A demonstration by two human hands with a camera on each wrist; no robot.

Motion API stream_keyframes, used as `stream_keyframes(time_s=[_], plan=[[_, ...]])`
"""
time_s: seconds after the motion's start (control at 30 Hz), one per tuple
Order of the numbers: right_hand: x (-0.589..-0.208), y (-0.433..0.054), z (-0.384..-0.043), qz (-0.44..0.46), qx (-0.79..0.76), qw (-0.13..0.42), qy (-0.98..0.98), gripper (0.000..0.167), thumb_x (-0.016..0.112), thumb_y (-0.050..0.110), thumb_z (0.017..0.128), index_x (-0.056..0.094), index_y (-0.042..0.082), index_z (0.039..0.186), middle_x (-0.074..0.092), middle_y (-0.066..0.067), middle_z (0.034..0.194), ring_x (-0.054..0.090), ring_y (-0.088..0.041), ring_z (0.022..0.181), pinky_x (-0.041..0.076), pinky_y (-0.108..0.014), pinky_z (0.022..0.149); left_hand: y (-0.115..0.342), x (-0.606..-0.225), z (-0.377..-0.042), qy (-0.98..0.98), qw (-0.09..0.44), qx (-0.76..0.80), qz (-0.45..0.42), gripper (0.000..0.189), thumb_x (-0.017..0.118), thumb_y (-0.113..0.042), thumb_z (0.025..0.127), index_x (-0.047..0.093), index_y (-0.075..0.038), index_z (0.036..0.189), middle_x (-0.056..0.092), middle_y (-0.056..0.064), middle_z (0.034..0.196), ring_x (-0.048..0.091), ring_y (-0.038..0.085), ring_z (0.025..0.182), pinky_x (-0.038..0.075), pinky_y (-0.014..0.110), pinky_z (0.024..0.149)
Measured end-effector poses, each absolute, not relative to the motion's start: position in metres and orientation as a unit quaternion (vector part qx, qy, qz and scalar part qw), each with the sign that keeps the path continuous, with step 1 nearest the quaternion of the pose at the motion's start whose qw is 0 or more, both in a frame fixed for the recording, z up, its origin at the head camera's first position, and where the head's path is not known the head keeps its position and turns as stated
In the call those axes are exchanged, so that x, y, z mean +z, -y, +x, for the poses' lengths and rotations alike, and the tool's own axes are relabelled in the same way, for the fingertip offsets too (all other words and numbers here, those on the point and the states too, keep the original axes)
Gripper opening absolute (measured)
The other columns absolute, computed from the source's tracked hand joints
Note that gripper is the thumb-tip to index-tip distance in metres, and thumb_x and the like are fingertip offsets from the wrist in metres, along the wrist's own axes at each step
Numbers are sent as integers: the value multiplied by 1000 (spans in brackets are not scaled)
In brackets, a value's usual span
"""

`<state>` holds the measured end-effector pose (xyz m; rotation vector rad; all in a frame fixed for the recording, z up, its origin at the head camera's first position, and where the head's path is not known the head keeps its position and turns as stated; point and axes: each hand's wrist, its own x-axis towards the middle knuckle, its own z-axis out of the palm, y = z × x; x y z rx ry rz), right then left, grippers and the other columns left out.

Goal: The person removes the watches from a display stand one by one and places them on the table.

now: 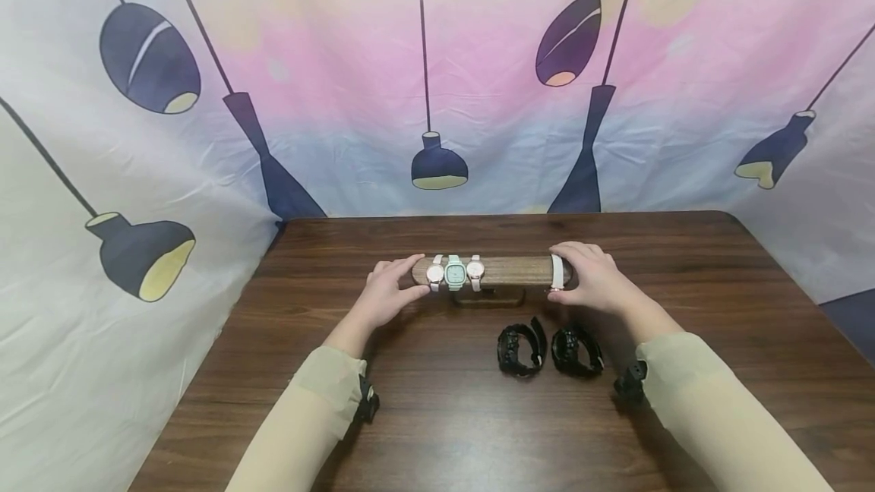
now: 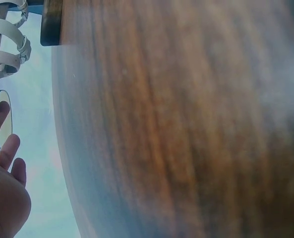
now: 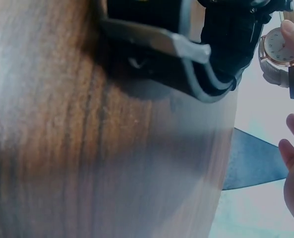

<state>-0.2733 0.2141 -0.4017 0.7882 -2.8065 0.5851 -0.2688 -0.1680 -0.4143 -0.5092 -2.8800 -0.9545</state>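
At the centre of the frame, the stand (image 1: 516, 270) rests on the desk (image 1: 424, 416). The left hand (image 1: 384, 294) holds its left end between thumb and fingers; the right hand (image 1: 598, 279) pinches the white watch (image 1: 557, 272) around its right end. Uneven pressure from the hands could tip the stand; an outward tug could slip the white watch off. Pulling the stand toward the frame's bottom could knock the black watches (image 1: 509, 351) just below.
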Motion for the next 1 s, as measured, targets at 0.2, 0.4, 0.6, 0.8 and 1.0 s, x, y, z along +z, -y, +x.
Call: stream_keyframes(time_s=[0.2, 0.4, 0.6, 0.8, 1.0], plan=[[-402, -214, -274, 269, 195, 85, 939, 80, 77, 42, 73, 45, 2, 136, 43, -17, 137, 37, -41, 120, 30, -62, 86, 168, -415, -268, 936, 36, -310, -164, 62, 65, -41, 87, 44, -20, 142, 46, 12, 140, 36, 33, 124, 22, 53, 102], [-401, -219, -273, 262, 197, 85, 941, 77, 78, 39, 73, 48, 0, 132, 46, -19, 133, 38, -42, 119, 30, -64, 88, 168, -415, -268, 935, 36, -309, -169, 62, 64, -41, 87, 44, -21, 142, 47, 11, 139, 36, 33, 124, 23, 54, 101], [-400, -225, -272, 259, 204, 74, 941, 75, 77, 39, 73, 49, -2, 130, 47, -21, 131, 38, -42, 120, 28, -60, 96, 167, -414, -267, 936, 34, -308, -166, 62, 64, -41, 87, 44, -21, 142, 46, 10, 140, 36, 32, 124, 23, 53, 101], [-400, -230, -270, 257, 213, 88, 938, 71, 78, 38, 74, 52, -4, 125, 51, -22, 126, 40, -40, 118, 31, -55, 98, 168, -414, -267, 936, 32, -308, -164, 62, 64, -41, 87, 44, -20, 142, 46, 11, 139, 36, 32, 124, 22, 53, 102], [-401, -233, -267, 250, 214, 98, 939, 68, 78, 38, 74, 54, -4, 122, 54, -20, 122, 43, -39, 116, 35, -54, 94, 167, -414, -268, 938, 35, -305, -163, 63, 64, -42, 87, 44, -20, 142, 47, 11, 139, 37, 32, 123, 23, 53, 102]])
